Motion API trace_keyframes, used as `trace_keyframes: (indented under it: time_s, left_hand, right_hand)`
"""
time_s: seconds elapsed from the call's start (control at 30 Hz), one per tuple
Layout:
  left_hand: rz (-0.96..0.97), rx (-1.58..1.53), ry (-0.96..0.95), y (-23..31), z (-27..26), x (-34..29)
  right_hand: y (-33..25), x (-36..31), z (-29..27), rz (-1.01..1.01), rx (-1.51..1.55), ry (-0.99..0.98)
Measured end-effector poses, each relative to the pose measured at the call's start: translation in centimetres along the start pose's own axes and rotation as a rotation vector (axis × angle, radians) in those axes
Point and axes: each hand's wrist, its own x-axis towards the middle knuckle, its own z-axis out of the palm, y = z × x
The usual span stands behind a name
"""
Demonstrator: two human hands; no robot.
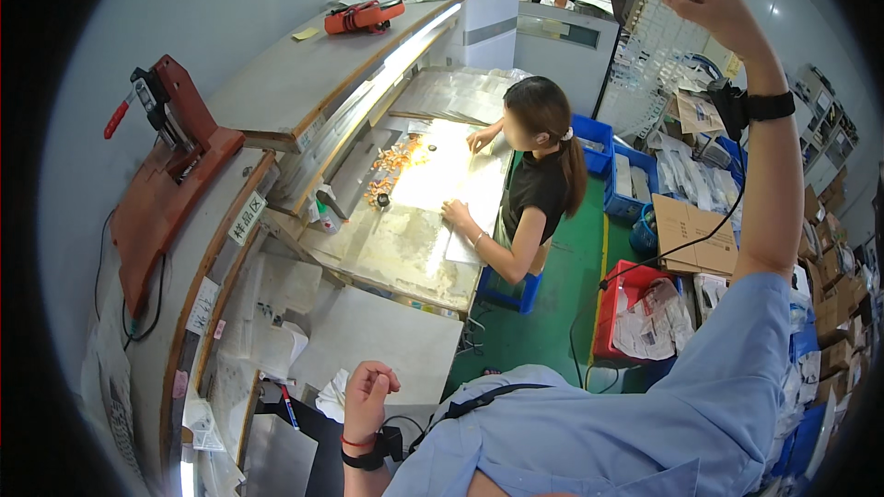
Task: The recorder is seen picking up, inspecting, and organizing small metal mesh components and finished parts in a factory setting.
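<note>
My left hand (368, 396) is held low over the near end of the bench, fingers curled in, with nothing visible in it. A red cord and a black strap circle that wrist. My right hand (704, 0) is raised high at the upper right, its fingers bent inward, with a black strap and small black device (727, 106) on the wrist. Behind its fingers hangs a clear sheet (658, 55) patterned with small squares; whether the fingers grip it I cannot tell. Nearest my left hand are a crumpled white cloth (332, 395) and a marker pen (290, 407).
A co-worker (534, 184) sits at a brightly lit table (414, 262) with small orange pieces (396, 158). A red-brown clamp stand (175, 184) and an orange meter (365, 17) rest on shelves at left. Blue bins (622, 198), a red bin (610, 308) and cartons (695, 235) line the right.
</note>
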Motion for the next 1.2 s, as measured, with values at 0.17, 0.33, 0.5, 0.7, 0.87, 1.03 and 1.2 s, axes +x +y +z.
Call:
trace_keyframes:
  time_s: [0.17, 0.33, 0.5, 0.7, 0.87, 1.03, 1.2]
  left_hand:
    - [0.001, 0.012, -0.004, 0.0, 0.2, 0.1]
    - [0.002, 0.004, 0.004, -0.1, 0.4, -0.2]
    - [-0.012, 0.024, 0.017, 0.0, 0.5, -0.4]
    - [0.126, 0.248, -0.081, 3.7, 1.8, 1.6]
    - [0.533, 0.581, -0.4, 16.1, 11.0, 8.9]
    - [0.88, 0.797, -0.378, 20.6, 20.1, 14.4]
    - [1.041, 0.849, -0.231, 19.8, 27.3, 18.4]
  right_hand:
    - [0.2, 0.0, -0.2, 0.004, 0.027, -0.005]
    - [3.3, 0.8, 0.5, -0.02, -0.012, -0.067]
    - [5.3, 1.3, 1.5, -0.201, 0.002, -0.033]
    - [4.2, 1.5, 2.5, -0.098, -0.012, -0.113]
    - [2.1, -2.4, 4.2, 0.098, -0.079, -0.054]
    - [-0.7, -5.2, 5.0, 0.088, -0.092, -0.067]
    - [-0.8, -8.7, 3.6, 0.156, -0.025, -0.121]
